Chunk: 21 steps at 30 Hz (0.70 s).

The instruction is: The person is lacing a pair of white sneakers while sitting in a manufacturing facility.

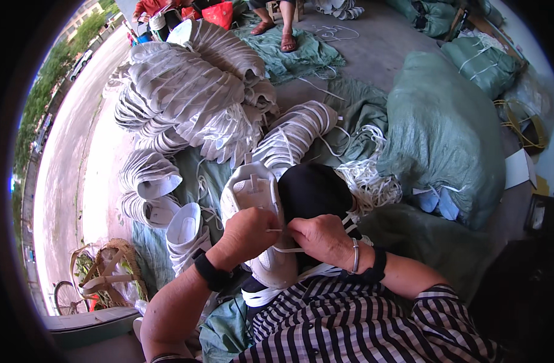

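A white shoe upper (252, 189) rests on my lap, its opening pointing away from me and its toe toward my body. Above it my left hand (251, 233) is closed on a white shoelace (274, 230), whose short end sticks out past the fingers. Just to the right, my right hand (322, 238) pinches a lace too, and a strand runs from it down to the shoe. The eyelets under my hands are partly hidden. More white laces (262, 297) lie across my lap by the toe.
Stacked white shoe uppers (180, 85) pile up ahead and to the left. A tangle of laces (373, 181) lies beside a big green sack (443, 133) on the right. A wicker basket (116, 266) stands at the lower left. Another person's sandalled feet (288, 41) show at the far side.
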Tool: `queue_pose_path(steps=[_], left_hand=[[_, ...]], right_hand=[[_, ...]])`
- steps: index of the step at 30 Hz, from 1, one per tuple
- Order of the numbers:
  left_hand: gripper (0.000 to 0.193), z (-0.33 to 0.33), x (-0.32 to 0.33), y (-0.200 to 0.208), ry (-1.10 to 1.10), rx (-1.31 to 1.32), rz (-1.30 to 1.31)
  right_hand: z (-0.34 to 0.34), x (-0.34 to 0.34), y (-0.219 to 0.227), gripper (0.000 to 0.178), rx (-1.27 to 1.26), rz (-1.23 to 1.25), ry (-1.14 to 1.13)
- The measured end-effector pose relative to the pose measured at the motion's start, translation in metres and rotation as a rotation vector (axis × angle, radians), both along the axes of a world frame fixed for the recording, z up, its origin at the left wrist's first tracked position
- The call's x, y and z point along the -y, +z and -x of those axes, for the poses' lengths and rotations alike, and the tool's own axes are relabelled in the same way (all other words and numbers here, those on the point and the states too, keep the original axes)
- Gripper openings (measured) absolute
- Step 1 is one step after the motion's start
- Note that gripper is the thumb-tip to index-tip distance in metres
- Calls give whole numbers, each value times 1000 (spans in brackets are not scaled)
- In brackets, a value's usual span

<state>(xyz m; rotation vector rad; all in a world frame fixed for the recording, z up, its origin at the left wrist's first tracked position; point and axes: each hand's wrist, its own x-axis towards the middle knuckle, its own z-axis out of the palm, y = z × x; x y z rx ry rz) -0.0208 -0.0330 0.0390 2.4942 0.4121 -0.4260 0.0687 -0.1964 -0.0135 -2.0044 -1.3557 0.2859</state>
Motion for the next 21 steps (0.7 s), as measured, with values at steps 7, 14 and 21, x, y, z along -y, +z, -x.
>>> queue_pose_path(steps=[7, 14, 21], left_hand=[[18, 3, 21, 0, 123, 90, -171], [17, 14, 34, -9, 170, 201, -221], [21, 24, 38, -22, 234, 251, -182]], right_hand=[[2, -4, -9, 10, -50, -50, 40], [-8, -16, 3, 24, -1044, 321, 70], [-10, -7, 10, 15, -427, 182, 232]])
